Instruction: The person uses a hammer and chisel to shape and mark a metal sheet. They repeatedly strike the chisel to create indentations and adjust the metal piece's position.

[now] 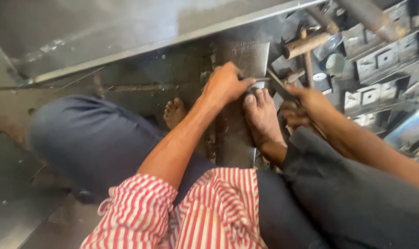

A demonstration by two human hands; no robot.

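Person is sitting on the floor, right foot (263, 121) pinning a dark metal sheet strip (239, 92). Left hand (225, 85) is pinching closed on the strip's edge by the toes. Right hand (311, 103) is gripping a metal tool (276, 84), apparently shears, mid-cut; next move likely needs steady alignment. Rack compartments (375, 60) are holding small metal pieces; hammers (306, 44) are lying near.

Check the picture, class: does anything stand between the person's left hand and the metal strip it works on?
Nothing visible does. The left hand already pinches the metal strip directly; the right foot presses on the strip just beside the fingers, not between them. The right hand holds a dark tool nearby.
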